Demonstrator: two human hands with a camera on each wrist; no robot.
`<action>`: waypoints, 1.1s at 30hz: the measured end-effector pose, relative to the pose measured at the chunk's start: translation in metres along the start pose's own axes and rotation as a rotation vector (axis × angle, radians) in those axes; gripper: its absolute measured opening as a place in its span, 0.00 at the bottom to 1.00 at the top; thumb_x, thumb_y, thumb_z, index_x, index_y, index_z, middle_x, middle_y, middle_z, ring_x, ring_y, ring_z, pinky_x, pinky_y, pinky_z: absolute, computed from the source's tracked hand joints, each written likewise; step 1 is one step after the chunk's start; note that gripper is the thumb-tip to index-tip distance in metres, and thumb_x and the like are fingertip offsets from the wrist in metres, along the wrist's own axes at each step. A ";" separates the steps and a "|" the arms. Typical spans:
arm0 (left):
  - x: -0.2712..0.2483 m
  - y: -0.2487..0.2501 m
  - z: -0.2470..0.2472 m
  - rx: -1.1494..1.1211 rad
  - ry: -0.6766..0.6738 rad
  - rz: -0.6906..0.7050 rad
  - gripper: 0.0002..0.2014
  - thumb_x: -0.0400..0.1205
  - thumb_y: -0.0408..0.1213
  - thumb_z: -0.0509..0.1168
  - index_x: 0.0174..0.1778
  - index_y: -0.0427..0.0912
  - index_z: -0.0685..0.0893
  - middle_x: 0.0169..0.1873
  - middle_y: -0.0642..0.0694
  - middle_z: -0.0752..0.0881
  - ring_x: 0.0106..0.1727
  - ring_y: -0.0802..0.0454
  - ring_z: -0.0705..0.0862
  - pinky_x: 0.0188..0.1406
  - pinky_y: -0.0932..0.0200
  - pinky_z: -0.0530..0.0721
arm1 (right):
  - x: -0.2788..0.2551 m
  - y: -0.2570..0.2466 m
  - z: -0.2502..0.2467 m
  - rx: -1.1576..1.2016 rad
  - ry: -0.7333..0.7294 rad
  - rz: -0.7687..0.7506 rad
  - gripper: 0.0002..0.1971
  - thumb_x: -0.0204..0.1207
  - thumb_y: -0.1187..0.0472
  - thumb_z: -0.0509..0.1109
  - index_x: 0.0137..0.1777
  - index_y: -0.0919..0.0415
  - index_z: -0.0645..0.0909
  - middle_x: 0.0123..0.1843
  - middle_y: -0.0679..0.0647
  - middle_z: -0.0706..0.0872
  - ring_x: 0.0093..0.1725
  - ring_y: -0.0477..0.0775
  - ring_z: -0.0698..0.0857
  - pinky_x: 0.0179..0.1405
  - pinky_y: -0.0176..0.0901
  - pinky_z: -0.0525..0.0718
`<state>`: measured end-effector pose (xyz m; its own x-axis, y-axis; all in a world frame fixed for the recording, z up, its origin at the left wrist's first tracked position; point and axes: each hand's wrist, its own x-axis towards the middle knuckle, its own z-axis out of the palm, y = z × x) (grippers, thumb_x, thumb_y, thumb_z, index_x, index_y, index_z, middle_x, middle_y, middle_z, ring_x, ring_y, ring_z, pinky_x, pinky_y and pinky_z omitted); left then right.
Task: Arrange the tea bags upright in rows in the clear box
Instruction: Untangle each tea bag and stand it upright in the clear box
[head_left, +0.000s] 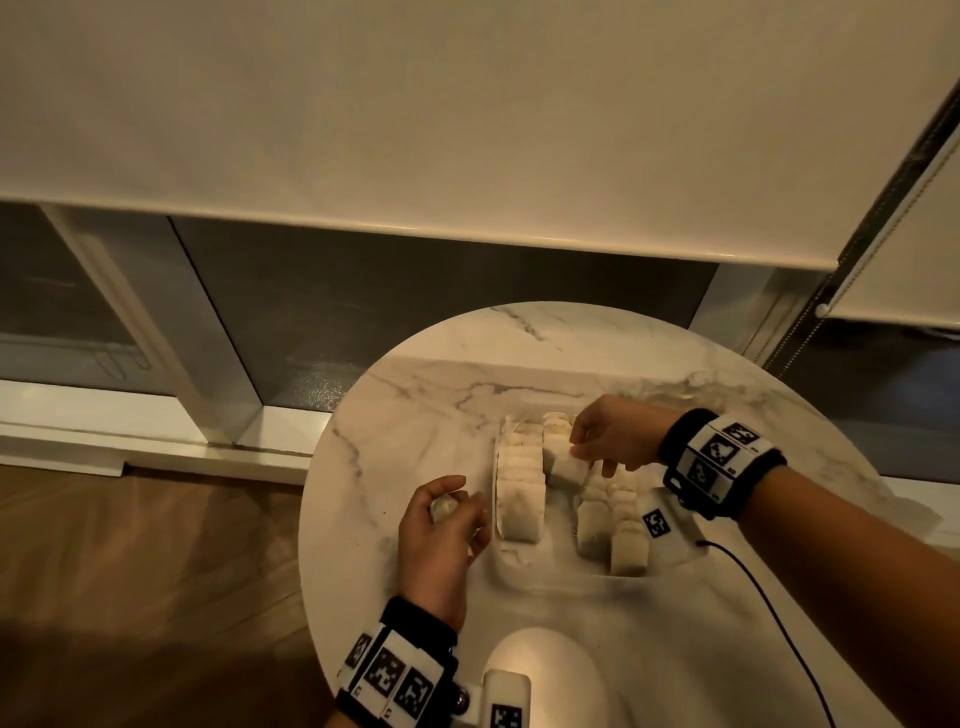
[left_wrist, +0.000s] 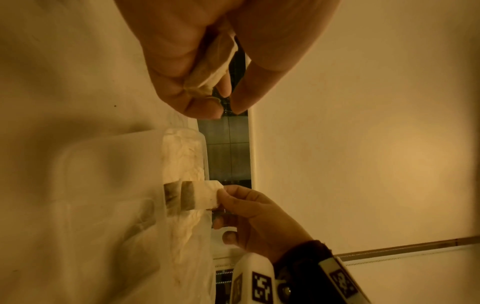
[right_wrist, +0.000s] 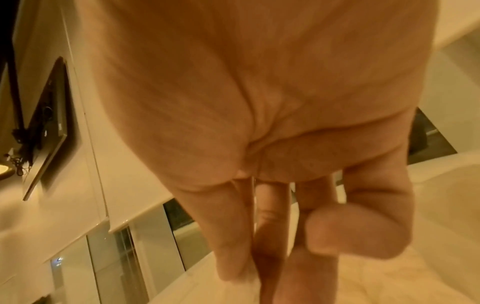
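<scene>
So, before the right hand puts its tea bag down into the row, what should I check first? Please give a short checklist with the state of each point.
1. Right hand has a firm grip on its tea bag: ok, pinched at the top edge.
2. That bag is upright: not ok, it tilts.
3. Free space in the clear box: ok, a gap shows between the rows.
4. Left hand is out of the way: ok, beside the box, holding another tea bag.
5. Box steady on the table: cannot tell.
</scene>
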<state>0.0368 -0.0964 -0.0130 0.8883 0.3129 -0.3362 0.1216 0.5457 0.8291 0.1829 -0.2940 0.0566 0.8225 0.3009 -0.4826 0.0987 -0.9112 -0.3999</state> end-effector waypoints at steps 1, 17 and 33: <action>0.001 0.000 -0.001 0.006 0.006 -0.002 0.13 0.79 0.22 0.70 0.56 0.40 0.83 0.30 0.49 0.86 0.35 0.50 0.82 0.34 0.58 0.83 | 0.005 -0.002 0.001 -0.024 -0.029 0.002 0.04 0.84 0.56 0.70 0.48 0.53 0.84 0.47 0.55 0.93 0.36 0.46 0.90 0.27 0.36 0.82; 0.013 -0.019 -0.016 0.142 0.000 -0.034 0.22 0.68 0.17 0.78 0.53 0.41 0.86 0.49 0.41 0.81 0.34 0.49 0.77 0.30 0.56 0.78 | 0.053 -0.026 0.010 -0.329 -0.036 0.088 0.09 0.78 0.55 0.77 0.52 0.59 0.92 0.33 0.48 0.89 0.28 0.44 0.84 0.26 0.34 0.82; 0.011 -0.016 -0.014 0.120 0.019 -0.085 0.21 0.70 0.16 0.76 0.54 0.39 0.85 0.47 0.42 0.81 0.31 0.51 0.76 0.25 0.60 0.77 | 0.053 -0.021 0.006 -0.323 0.029 0.161 0.10 0.78 0.57 0.76 0.52 0.63 0.92 0.44 0.56 0.95 0.40 0.52 0.92 0.51 0.48 0.93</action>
<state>0.0385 -0.0907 -0.0366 0.8643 0.2849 -0.4145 0.2488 0.4740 0.8446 0.2208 -0.2576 0.0344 0.8569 0.1421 -0.4954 0.1344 -0.9896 -0.0515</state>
